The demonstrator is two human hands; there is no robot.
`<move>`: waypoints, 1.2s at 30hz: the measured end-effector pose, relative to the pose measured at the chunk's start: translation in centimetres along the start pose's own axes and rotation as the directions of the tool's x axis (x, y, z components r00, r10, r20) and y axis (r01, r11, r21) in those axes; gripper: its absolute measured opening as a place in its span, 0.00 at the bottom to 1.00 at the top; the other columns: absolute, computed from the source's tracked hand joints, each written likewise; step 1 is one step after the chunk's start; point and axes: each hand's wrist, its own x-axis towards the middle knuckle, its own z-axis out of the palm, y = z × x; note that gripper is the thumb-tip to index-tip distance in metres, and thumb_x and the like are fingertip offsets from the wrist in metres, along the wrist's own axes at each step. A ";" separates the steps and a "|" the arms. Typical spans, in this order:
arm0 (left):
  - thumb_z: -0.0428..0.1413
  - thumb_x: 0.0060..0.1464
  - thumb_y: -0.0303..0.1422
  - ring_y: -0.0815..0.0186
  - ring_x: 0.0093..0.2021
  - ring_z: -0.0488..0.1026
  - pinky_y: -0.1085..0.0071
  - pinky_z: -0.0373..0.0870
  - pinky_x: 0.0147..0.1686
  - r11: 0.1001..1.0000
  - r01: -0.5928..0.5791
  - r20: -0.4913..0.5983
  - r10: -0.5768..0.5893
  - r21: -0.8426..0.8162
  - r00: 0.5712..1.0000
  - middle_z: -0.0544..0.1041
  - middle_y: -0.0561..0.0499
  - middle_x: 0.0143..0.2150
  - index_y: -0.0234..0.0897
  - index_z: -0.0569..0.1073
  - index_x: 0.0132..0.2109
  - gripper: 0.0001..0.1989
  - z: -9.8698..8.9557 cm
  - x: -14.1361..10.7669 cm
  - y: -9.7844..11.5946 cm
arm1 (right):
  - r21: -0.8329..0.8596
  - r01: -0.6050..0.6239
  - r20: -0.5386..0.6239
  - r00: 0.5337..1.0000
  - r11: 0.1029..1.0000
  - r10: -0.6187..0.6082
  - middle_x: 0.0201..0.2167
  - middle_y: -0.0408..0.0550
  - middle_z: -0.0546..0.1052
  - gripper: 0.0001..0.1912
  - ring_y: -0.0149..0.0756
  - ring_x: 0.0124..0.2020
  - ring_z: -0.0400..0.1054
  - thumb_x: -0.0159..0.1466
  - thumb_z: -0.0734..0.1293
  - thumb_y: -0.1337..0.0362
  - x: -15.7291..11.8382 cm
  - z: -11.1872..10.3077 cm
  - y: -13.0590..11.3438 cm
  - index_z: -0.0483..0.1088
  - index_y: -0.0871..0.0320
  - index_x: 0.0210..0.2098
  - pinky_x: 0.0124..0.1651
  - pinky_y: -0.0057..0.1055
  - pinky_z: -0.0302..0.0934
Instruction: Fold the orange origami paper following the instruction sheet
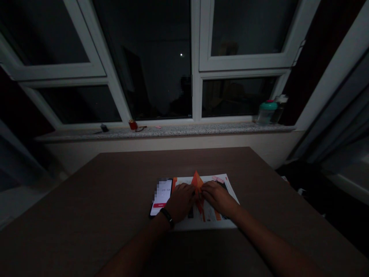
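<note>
A folded piece of orange paper (197, 179) with a pointed top lies between my hands, over a printed white sheet (206, 224). My left hand (181, 201), wearing a dark wristband, grips its left side with bent fingers. From the right, my right hand (219, 197) pinches the same paper, fingertips close to those of the left. The fingers cover the paper's middle, and its lower tip shows below them. Just left of my left hand is a phone (162, 198) with a lit screen. A small pink object (218, 179) rests near the sheet's top edge.
The brown table (115, 192) reaches toward a speckled stone windowsill (178, 130). On the sill stand a teal-lidded bottle (266, 111), a clear bottle beside it, a small red container (133, 124) and a small dark item (104, 127). Dark windows rise behind.
</note>
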 end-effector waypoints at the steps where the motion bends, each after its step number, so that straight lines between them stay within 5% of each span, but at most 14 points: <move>1: 0.45 0.68 0.35 0.58 0.47 0.67 0.62 0.61 0.48 1.000 0.023 -0.008 -0.023 0.006 1.000 0.73 0.48 0.44 0.38 0.69 0.44 0.10 0.1 0.1 0.1 | -0.001 -0.014 -0.008 1.000 1.000 0.014 0.39 0.51 0.74 0.12 0.40 0.45 0.66 0.71 0.58 0.66 0.1 0.1 0.0 0.73 0.59 0.39 0.50 0.37 0.60; 7: 0.47 0.66 0.41 0.57 0.44 0.67 0.62 0.62 0.44 0.994 0.109 -0.100 -0.107 0.016 0.989 0.74 0.47 0.41 0.37 0.71 0.40 0.14 1.1 0.6 0.5 | 0.035 -0.079 -0.040 0.996 0.996 0.080 0.38 0.50 0.74 0.05 0.40 0.44 0.67 0.67 0.63 0.68 0.2 0.9 0.6 0.72 0.59 0.38 0.49 0.36 0.60; 15: 0.46 0.66 0.34 0.58 0.47 0.67 0.60 0.63 0.48 0.996 0.090 -0.135 -0.091 -0.011 0.987 0.74 0.47 0.45 0.38 0.72 0.47 0.12 1.4 0.5 0.6 | 0.089 -0.076 -0.069 0.994 0.993 0.082 0.39 0.50 0.75 0.06 0.40 0.45 0.67 0.67 0.63 0.68 0.0 0.6 0.2 0.72 0.58 0.40 0.50 0.37 0.60; 36: 0.52 0.59 0.35 0.53 0.54 0.66 0.54 0.61 0.54 0.998 0.051 -0.063 -0.049 0.025 0.997 0.71 0.43 0.54 0.39 0.68 0.52 0.15 1.0 -0.3 1.2 | 0.053 -0.055 -0.024 0.998 0.997 0.056 0.45 0.53 0.71 0.09 0.42 0.50 0.64 0.65 0.64 0.70 -0.3 0.9 -0.2 0.70 0.58 0.45 0.54 0.39 0.60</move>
